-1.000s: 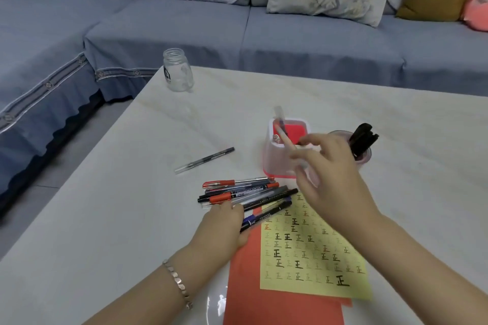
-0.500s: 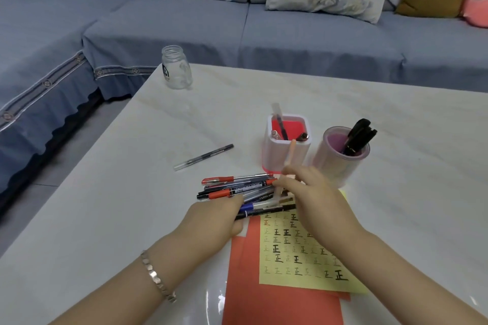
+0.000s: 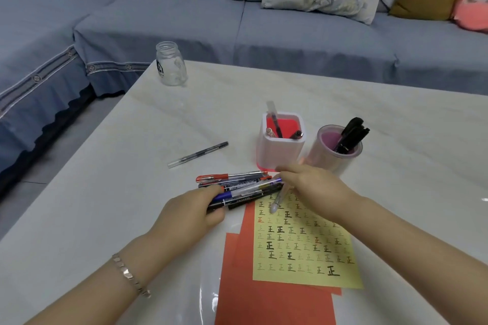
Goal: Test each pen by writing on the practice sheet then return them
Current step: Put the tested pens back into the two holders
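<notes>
- Fingers [image 3: 289, 173] of the right hand [image 3: 317, 190] are pinched together on the upper barrel of a clear pen [image 3: 277, 199]. Its pale lower end slants down over the top edge of the practice sheet [image 3: 303, 245]. Contact with the paper: cannot tell.
- Left hand [image 3: 184, 214] has its fingers curled over the near end of the pen bundle [image 3: 237, 187], clamping it. The bundle lies on the table [image 3: 105, 192] at the sheet's upper-left corner.
- Handling (judgement): the pens are light and stiff, with smooth round plastic barrels, so they are likely to roll and slide over one another. Best to take one at mid-barrel in a fingertip pinch while the bundle is held down so its neighbours do not scatter. Caps may pull loose.
- The sheet is thin yellow paper with a grid of printed characters, several traced dark. It rests on red paper [image 3: 264, 306] and would probably skate on the gloss unless pressed flat.
- Return points: a square holder [image 3: 280, 150] with a few pens, and a round holder [image 3: 327, 158] with black markers [image 3: 351, 134]. They stand near each other, just beyond the hands. Both look light and tippable.
- Surface: pale, marble-patterned and glossy, with a glare patch near the front edge. A lone pen [image 3: 198, 154] lies apart to the left; a glass jar [image 3: 171, 64] sits at the far corner.
- Room: a blue-grey sofa [image 3: 290, 34] wraps two sides of the table, with patterned and mustard cushions at the back.
</notes>
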`<act>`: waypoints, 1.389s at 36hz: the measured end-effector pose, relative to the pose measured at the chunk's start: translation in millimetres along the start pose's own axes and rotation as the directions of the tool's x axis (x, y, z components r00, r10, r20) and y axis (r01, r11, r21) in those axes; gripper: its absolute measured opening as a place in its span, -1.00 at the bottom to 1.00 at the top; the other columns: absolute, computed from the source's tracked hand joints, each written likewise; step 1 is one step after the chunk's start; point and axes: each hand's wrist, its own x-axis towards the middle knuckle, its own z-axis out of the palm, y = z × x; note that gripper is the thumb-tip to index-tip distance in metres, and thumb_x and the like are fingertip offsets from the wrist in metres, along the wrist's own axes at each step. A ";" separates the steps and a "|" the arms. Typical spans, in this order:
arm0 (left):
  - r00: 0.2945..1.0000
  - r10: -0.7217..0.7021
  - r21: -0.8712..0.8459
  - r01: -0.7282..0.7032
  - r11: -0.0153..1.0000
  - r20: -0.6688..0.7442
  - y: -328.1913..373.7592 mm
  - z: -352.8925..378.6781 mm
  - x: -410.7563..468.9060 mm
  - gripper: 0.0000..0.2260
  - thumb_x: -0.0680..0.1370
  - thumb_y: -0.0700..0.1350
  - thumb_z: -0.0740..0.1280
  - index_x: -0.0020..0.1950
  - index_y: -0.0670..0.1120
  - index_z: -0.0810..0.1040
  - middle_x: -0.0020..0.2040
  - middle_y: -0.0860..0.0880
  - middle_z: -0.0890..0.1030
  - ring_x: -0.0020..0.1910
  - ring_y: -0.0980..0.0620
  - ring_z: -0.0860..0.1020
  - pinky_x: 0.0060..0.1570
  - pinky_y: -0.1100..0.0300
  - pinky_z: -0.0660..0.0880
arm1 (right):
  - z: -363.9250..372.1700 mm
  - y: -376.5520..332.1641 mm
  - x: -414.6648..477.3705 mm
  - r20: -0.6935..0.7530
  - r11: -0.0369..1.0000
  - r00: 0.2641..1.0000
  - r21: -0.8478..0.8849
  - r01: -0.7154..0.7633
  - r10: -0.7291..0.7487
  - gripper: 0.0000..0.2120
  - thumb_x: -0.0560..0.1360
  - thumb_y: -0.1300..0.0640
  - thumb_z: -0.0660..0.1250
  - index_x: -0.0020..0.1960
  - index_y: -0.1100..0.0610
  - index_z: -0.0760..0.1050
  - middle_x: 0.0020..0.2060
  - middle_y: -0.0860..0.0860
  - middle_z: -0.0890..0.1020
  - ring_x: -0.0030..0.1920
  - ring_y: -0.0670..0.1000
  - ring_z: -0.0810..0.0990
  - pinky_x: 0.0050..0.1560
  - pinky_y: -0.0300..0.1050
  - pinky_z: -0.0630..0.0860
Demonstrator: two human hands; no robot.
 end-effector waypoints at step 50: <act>0.962 0.099 -0.472 0.034 0.881 0.254 61.2 -30.2 15.4 -0.84 0.35 -0.04 0.39 -0.22 -0.13 0.60 -0.34 -0.11 0.55 -0.37 0.07 0.46 -0.28 0.16 0.41 | -34.4 -47.9 -34.6 -0.182 0.973 0.960 0.053 0.225 -0.212 -0.59 0.52 -0.06 0.14 0.33 0.03 0.34 -0.03 -0.09 0.60 0.00 -0.04 0.55 0.10 -0.30 0.23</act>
